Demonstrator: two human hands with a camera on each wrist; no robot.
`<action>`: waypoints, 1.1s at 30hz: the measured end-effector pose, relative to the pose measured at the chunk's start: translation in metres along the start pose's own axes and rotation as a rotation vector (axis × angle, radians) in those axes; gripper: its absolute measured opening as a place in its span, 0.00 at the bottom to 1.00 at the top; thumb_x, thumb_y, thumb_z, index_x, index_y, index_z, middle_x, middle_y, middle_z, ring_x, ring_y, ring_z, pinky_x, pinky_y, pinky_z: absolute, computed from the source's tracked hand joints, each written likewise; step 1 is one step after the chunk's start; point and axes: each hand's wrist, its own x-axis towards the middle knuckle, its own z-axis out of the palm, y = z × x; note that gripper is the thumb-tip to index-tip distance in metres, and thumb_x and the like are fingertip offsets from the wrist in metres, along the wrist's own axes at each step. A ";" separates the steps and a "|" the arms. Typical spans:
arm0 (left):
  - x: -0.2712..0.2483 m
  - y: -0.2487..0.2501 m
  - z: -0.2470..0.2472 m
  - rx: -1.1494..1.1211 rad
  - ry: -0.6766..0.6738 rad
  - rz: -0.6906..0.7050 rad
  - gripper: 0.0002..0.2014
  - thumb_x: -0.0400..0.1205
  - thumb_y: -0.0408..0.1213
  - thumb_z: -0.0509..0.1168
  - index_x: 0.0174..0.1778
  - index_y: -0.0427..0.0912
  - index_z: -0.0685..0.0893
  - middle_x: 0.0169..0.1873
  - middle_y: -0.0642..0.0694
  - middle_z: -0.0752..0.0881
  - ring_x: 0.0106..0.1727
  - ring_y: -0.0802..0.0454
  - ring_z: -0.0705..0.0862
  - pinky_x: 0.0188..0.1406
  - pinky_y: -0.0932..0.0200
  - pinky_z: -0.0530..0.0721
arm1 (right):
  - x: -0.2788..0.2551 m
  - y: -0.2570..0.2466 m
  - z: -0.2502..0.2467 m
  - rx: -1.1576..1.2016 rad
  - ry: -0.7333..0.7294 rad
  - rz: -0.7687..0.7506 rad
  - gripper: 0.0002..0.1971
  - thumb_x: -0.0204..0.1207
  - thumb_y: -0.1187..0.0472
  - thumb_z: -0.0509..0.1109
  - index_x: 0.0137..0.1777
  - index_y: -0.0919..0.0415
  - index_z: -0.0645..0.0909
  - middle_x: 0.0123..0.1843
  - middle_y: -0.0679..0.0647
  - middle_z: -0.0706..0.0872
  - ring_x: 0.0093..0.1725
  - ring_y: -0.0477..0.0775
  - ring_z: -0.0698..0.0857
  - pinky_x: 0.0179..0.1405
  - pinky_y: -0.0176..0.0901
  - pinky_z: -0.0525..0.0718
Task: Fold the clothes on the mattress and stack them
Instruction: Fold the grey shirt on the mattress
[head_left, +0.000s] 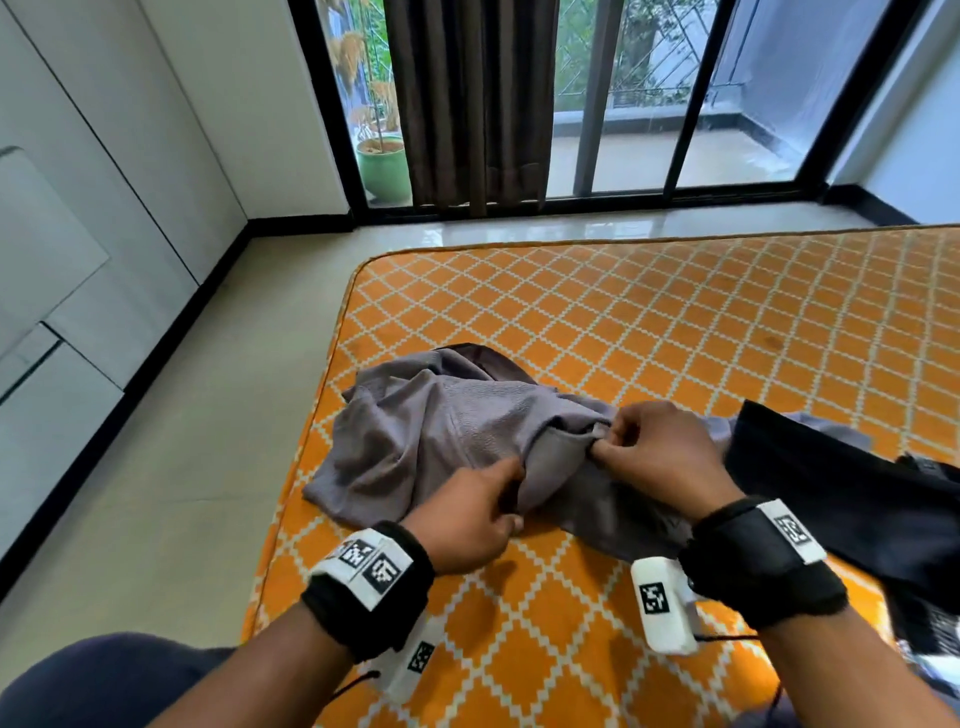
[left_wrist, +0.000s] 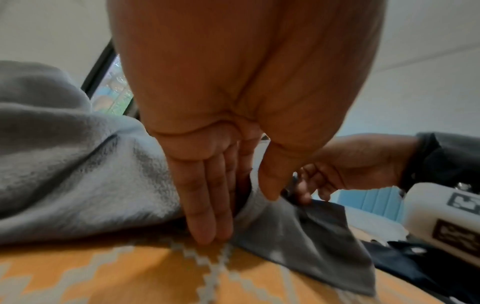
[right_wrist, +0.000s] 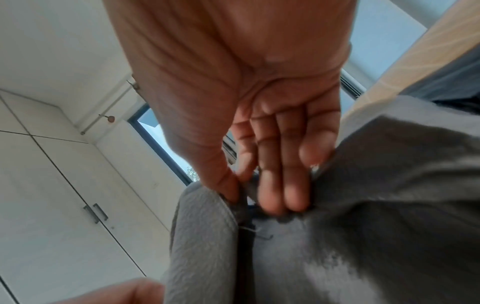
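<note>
A crumpled grey garment (head_left: 426, 431) lies near the left edge of the orange patterned mattress (head_left: 649, 322). My left hand (head_left: 498, 493) holds a fold of the grey garment (left_wrist: 78, 174) at its near side, thumb on top and fingers tucked under the cloth. My right hand (head_left: 613, 441) pinches an edge of the grey garment (right_wrist: 363, 205) further right, thumb against fingertips. A dark navy garment (head_left: 841, 499) lies to the right, partly under my right wrist.
The mattress edge (head_left: 332, 374) runs close to the left of the grey cloth, with pale floor (head_left: 182, 467) beyond. White cupboards (head_left: 78, 234) line the left wall. A barred window with a brown curtain (head_left: 467, 104) stands at the far end.
</note>
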 end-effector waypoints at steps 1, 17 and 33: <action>0.001 -0.001 0.005 0.023 -0.019 -0.006 0.26 0.84 0.38 0.71 0.77 0.53 0.73 0.71 0.47 0.83 0.72 0.47 0.82 0.71 0.55 0.80 | 0.000 0.004 0.003 -0.037 -0.080 -0.034 0.11 0.65 0.47 0.80 0.42 0.51 0.88 0.43 0.47 0.92 0.49 0.53 0.90 0.51 0.52 0.87; 0.025 -0.064 -0.047 0.416 0.209 -0.134 0.55 0.79 0.56 0.72 0.89 0.64 0.36 0.91 0.46 0.46 0.92 0.45 0.48 0.89 0.39 0.57 | 0.027 0.021 0.019 0.099 -0.140 -0.245 0.18 0.66 0.54 0.60 0.48 0.51 0.90 0.43 0.45 0.92 0.45 0.49 0.90 0.43 0.52 0.85; 0.014 -0.023 -0.059 -0.088 0.705 0.015 0.12 0.71 0.36 0.66 0.49 0.51 0.88 0.44 0.53 0.91 0.45 0.52 0.87 0.51 0.58 0.83 | 0.000 -0.011 -0.017 0.515 -0.108 -0.329 0.20 0.69 0.41 0.83 0.59 0.47 0.91 0.51 0.41 0.94 0.55 0.39 0.91 0.51 0.44 0.86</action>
